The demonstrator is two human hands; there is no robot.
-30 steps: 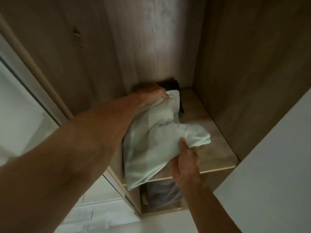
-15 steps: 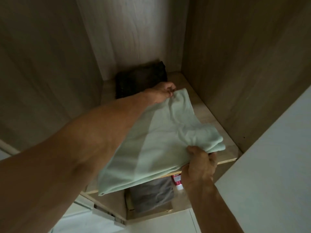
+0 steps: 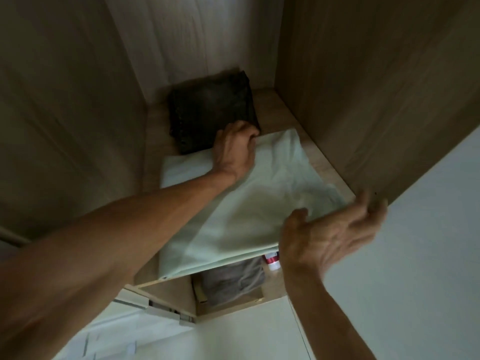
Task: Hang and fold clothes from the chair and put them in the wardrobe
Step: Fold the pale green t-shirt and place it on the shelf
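A folded pale green garment [image 3: 249, 214] lies flat on the wooden wardrobe shelf [image 3: 324, 167], its near edge hanging slightly over the shelf front. My left hand [image 3: 233, 149] rests on the garment's far edge with its fingers curled over the fabric; whether they pinch it is hidden. My right hand [image 3: 330, 232] hovers at the garment's near right corner, fingers spread and off the cloth. A folded dark garment [image 3: 210, 107] sits at the back of the same shelf, just beyond my left hand.
The wardrobe's wooden side walls [image 3: 363, 87] close in left and right. Below the shelf lie a grey folded cloth [image 3: 233, 281] and a small red and white bottle [image 3: 271, 261]. A white door panel [image 3: 415, 255] stands at the right.
The green garment went from held up to lying flat on the shelf. My right hand let go of its near corner and opened. My left hand moved down with the far edge.
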